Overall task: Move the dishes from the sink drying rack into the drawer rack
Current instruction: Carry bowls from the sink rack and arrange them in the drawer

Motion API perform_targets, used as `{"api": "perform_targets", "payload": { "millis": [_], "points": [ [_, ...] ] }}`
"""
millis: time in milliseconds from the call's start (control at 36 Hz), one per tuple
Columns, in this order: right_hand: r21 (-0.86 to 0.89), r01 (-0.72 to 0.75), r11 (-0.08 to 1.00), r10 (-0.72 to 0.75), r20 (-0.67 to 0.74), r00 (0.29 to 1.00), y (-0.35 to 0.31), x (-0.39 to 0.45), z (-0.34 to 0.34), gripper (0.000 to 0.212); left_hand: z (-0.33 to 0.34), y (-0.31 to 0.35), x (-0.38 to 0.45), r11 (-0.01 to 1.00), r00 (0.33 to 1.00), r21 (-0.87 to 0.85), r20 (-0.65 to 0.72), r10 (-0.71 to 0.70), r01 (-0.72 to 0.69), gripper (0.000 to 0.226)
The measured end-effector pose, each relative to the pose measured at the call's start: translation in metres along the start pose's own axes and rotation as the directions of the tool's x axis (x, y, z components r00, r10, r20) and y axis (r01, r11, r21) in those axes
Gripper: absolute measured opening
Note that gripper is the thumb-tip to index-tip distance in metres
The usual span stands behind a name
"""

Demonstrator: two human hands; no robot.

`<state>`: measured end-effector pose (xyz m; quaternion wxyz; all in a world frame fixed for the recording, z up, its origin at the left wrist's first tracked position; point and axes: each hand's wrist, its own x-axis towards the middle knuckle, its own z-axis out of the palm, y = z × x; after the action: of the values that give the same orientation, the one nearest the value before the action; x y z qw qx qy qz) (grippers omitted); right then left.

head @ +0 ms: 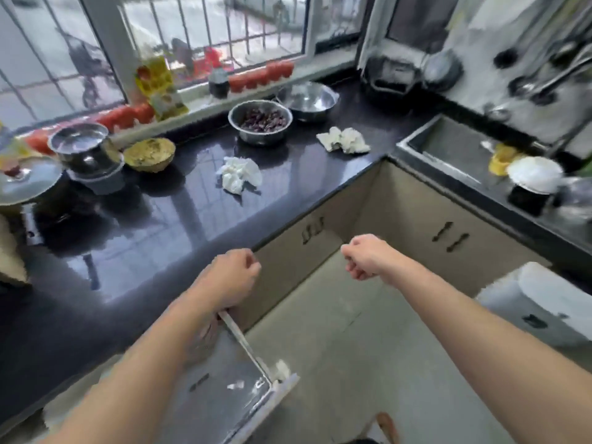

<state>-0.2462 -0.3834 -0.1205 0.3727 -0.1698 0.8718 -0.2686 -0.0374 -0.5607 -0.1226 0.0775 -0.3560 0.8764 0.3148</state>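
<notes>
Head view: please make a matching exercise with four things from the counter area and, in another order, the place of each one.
Things:
1. steel bowl with dark beans
2. crumpled white cloth
3. yellow sponge
4. left hand

Places:
A. in the sink at the right
B. above the open drawer, at the counter's edge
C. near the window sill, beside an empty steel bowl
D. middle of the black counter

Pairs: 1-C, 2-D, 3-A, 4-B
</notes>
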Motion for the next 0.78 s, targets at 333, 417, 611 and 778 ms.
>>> {"api": "perform_targets", "payload": {
  "millis": [333,417,611,778],
  "points": [
    [0.003,0.034,0.999,-0.032,-0.266,0.963,0.137,-0.049,-0.265,0.020,0.048,0.344,0.054,0.881,0.883,0.102,-0.036,0.467,-0.462,0.019],
    [0.018,0.008,1.000,-0.002,-0.299,0.954,0.178,-0.062,-0.316,0.021,0.078,0.412,0.062,0.841,0.850,0.129,0.029,0.526,-0.525,0.025],
    [0.160,-0.043,0.986,0.098,-0.352,0.931,0.252,-0.053,-0.411,0.020,0.127,0.517,0.094,0.810,0.820,0.133,0.129,0.557,-0.571,0.016],
    [0.192,-0.068,0.979,0.129,-0.323,0.938,0.276,0.006,-0.438,0.021,0.147,0.546,0.154,0.829,0.838,0.148,0.195,0.510,-0.539,0.017]
  ]
}}
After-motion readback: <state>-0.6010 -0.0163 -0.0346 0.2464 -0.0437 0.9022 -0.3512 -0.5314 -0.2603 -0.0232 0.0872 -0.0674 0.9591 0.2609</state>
